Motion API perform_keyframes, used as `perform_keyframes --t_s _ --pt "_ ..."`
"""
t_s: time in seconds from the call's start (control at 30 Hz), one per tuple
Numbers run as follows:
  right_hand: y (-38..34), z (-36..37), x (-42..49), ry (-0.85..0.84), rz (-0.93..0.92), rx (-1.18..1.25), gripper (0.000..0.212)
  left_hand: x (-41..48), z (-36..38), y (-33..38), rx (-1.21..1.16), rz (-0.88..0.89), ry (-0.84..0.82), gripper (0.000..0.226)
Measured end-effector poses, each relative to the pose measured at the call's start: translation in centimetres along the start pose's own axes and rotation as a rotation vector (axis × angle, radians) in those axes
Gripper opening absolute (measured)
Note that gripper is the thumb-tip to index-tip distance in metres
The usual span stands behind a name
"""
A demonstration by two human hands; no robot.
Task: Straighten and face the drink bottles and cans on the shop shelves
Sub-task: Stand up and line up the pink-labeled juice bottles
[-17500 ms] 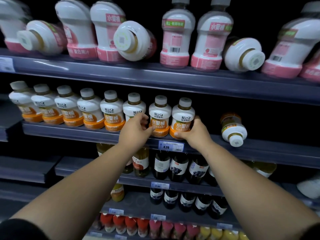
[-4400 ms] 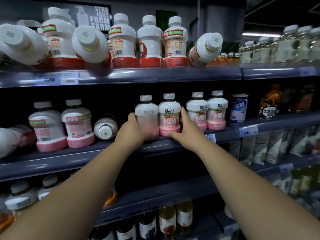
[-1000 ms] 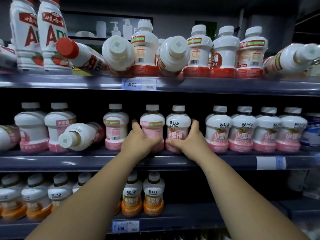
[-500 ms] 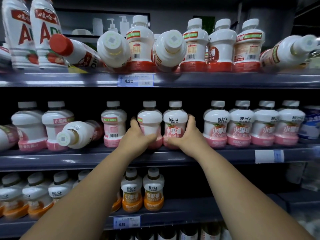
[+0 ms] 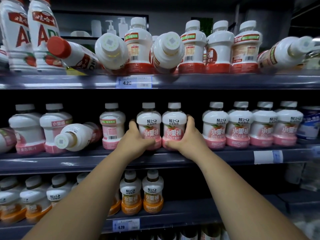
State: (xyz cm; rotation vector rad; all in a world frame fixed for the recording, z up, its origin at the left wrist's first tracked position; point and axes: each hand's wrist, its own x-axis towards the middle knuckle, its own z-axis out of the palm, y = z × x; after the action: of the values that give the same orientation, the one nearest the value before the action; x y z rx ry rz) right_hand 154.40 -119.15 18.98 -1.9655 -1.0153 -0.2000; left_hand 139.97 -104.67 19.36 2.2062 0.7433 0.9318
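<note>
Two white bottles with pink bases stand side by side on the middle shelf (image 5: 225,155). My left hand (image 5: 134,141) grips the left pink bottle (image 5: 149,125), whose front label faces me. My right hand (image 5: 185,137) grips the right pink bottle (image 5: 174,126), also label forward. To their right, several pink bottles (image 5: 239,125) stand in a row facing front. To the left, one upright bottle (image 5: 112,126) shows its barcode, and a pink bottle lying on its side (image 5: 76,135) points its cap at me.
On the top shelf (image 5: 207,80), red-based bottles stand mixed with toppled ones (image 5: 110,51), and a red-capped bottle (image 5: 72,54) lies on its side. The lower shelf holds upright orange-based bottles (image 5: 141,194). Price tags (image 5: 134,82) hang on the shelf edges.
The left bottle has turned in my left hand, so its front label now faces me instead of its side. Both hands stay on the two bottles.
</note>
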Motion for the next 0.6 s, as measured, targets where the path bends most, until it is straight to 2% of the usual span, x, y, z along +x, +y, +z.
perform_keyframes --t_s 0.13,0.43,0.6 --pt "-0.1 0.0 -0.1 0.006 0.007 -0.03 0.123 -0.1 -0.1 0.1 0.024 0.026 0.007 0.087" --pt "-0.3 -0.7 -0.8 0.015 0.005 -0.092 0.117 0.1 0.1 -0.2 0.109 0.065 0.024 0.075" --pt "-0.2 -1.1 -1.1 0.002 0.001 -0.081 0.124 0.0 -0.1 0.0 0.101 0.085 0.018 0.072"
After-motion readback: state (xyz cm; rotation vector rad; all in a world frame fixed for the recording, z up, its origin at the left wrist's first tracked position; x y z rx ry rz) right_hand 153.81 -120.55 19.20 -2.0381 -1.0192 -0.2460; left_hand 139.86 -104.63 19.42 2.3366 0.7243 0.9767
